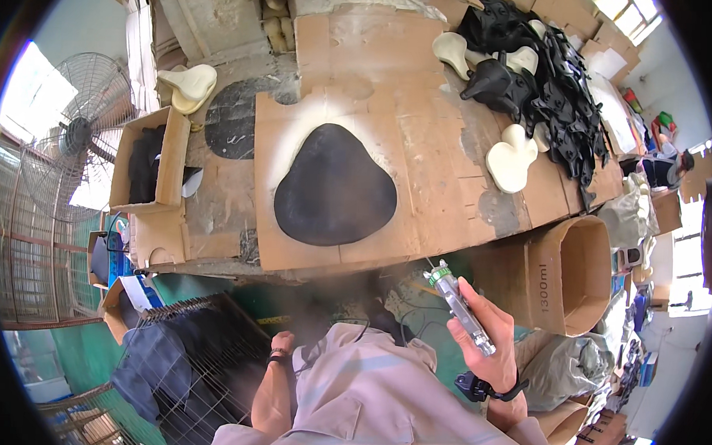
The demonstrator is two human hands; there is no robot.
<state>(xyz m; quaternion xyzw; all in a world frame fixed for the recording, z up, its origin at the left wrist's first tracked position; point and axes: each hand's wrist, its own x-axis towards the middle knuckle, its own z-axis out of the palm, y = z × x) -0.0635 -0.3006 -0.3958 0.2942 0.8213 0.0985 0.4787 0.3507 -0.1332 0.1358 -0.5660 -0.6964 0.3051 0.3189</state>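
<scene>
Seemingly at a spray-coating step, judging by the pale overspray (276,161) ringing the black piece (335,186), saddle-shaped and lying flat on a cardboard sheet (284,255) over the tabletop (223,210). Fingers wrapped firmly around a silver-and-green spray gun (450,287), apparently, in the right hand (499,337), below and to the right of the black piece and apart from it, tip pointing up and left. Left hand (283,342) below the black piece, off the tabletop and close to the body; too blurred to tell closed from apart, or holding from unoccupied.

For more coating, probably best to bring the spray gun in over the black piece and sweep evenly along its rim; for a finished coat, to set the gun aside and lift by an edge. Impossible to tell wet from dry.

In front of the black piece, only a narrow cardboard strip before the tabletop's edge. More open room behind and to the right, as far as the cream saddle shells (509,161) and, farther up, the heap of black covers (568,96). To the left, some room before a brown carton (173,169). Below and right of the black piece, a large open carton (511,283) near the right hand, limiting any outward swing.
</scene>
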